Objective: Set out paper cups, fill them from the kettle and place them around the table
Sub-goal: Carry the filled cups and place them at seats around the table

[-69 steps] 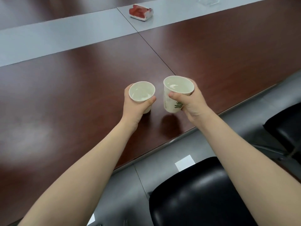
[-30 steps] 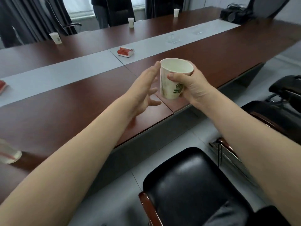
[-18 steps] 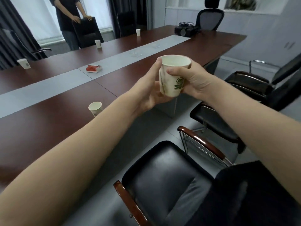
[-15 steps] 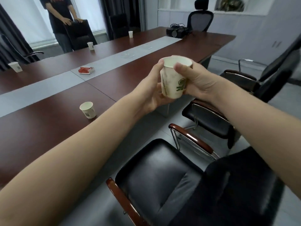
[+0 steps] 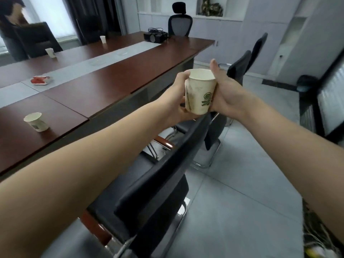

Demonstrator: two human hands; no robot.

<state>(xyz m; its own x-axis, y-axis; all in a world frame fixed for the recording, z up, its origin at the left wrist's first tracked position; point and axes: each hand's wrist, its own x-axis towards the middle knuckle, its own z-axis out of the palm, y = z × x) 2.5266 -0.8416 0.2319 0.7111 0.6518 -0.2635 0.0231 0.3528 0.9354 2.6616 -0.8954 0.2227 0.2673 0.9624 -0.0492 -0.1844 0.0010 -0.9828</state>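
Note:
A white paper cup (image 5: 201, 94) with a green print hangs in the air between both hands, out past the table's edge and over the chairs. My left hand (image 5: 176, 101) grips its left side, thumb at the rim and fingers beneath. My right hand (image 5: 227, 94) cups the right side with its thumb pointing up, off the cup; its fingers are hidden behind the cup. A second paper cup (image 5: 36, 121) stands on the long dark wooden table (image 5: 111, 84) near its front edge at the left. Two more cups (image 5: 50, 52) (image 5: 103, 39) stand along the far side. No kettle is in view.
Black chairs (image 5: 158, 183) stand close below my arms, and another chair (image 5: 240, 67) stands beyond the cup. A red packet (image 5: 41, 80) lies on the table's grey centre strip and a black device (image 5: 155, 36) at its far end. A person (image 5: 11, 12) stands at the far left.
My left hand set its cup on the table, then came to the cup in my right hand and took hold. My right thumb has lifted off. The view has swung right along the table.

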